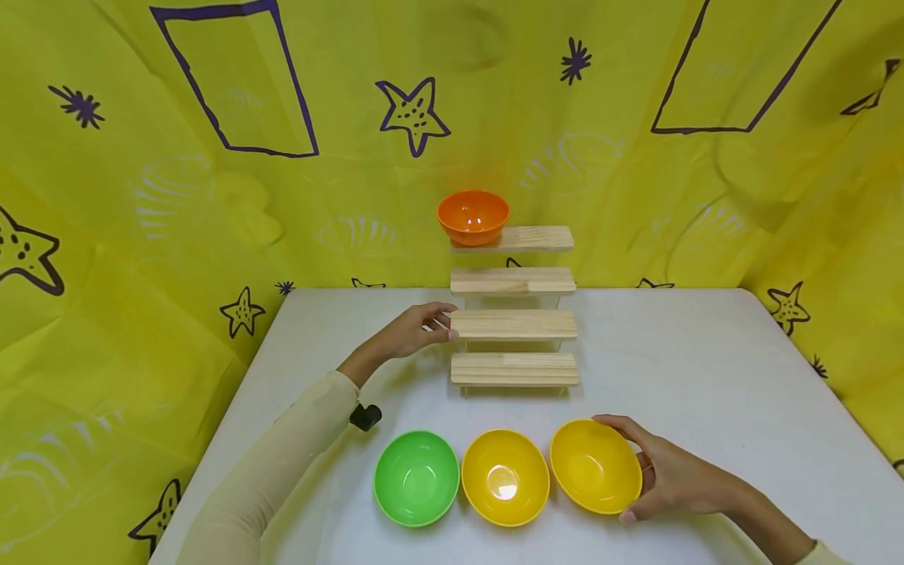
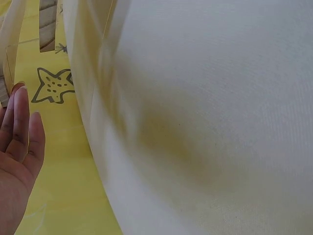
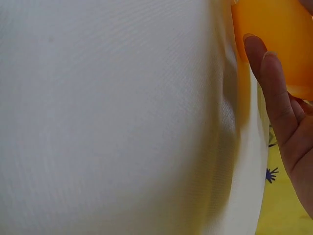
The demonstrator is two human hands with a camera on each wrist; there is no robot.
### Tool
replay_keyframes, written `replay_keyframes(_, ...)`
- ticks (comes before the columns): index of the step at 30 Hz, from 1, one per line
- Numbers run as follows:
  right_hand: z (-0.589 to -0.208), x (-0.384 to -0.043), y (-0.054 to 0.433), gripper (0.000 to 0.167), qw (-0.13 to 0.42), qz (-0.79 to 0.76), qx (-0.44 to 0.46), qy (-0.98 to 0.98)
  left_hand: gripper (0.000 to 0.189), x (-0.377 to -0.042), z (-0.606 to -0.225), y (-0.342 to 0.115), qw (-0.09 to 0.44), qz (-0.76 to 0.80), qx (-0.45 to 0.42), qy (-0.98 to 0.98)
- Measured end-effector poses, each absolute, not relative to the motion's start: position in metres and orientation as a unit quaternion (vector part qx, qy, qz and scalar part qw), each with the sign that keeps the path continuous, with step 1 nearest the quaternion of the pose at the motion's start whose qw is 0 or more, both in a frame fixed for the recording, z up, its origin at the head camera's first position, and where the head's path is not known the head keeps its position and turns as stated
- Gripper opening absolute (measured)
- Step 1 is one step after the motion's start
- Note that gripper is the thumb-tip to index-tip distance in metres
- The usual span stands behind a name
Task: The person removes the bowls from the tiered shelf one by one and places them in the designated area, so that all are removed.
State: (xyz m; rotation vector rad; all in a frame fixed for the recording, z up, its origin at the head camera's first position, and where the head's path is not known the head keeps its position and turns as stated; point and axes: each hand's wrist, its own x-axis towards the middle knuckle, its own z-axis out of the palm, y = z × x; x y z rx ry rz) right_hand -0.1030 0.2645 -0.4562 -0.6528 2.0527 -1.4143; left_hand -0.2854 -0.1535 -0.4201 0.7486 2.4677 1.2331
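In the head view my left hand is at the left end of a wooden step rack, thumb and index finger pinching one of its lower boards. My right hand grips the rim and side of a yellow bowl, which leans slightly to one side. The right wrist view shows fingers against the outside of this bowl. Left of it a second yellow bowl and a green bowl stand in a row. An orange bowl sits on the rack's top board, at its left end.
The rack stands on a white table near the back. Yellow sheeting with drawn starfish hangs behind and along both sides. A black strap piece shows at the left wrist.
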Motion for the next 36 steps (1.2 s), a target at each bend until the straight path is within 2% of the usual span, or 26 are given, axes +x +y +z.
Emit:
replay_keyframes(8, -0.453, -0.102, 0.268, 0.109, 0.289, -0.529, -0.239, 0.761, 0.054, -0.287, -0.420, -0.153, 0.140, 0.425, 0.262, 0.855)
replay_keyframes(12, -0.452, -0.102, 0.275, 0.106, 0.280, -0.532, -0.250, 0.759, 0.054, -0.286, -0.419, -0.151, 0.141, 0.426, 0.262, 0.854)
replay_keyframes(21, -0.434, -0.114, 0.286, 0.086, 0.160, -0.514, -0.286, 0.793, 0.054, -0.286, -0.418, -0.152, 0.137, 0.418, 0.263, 0.859)
replay_keyframes(27, -0.412, -0.129, 0.282, 0.079, 0.087, -0.496, -0.266, 0.822, 0.054, -0.284, -0.416, -0.152, 0.136, 0.417, 0.262, 0.860)
replay_keyframes(36, -0.375, -0.160, 0.270, 0.073, 0.030, -0.463, -0.258, 0.847, 0.053, -0.279, -0.415, -0.152, 0.134, 0.416, 0.262, 0.860)
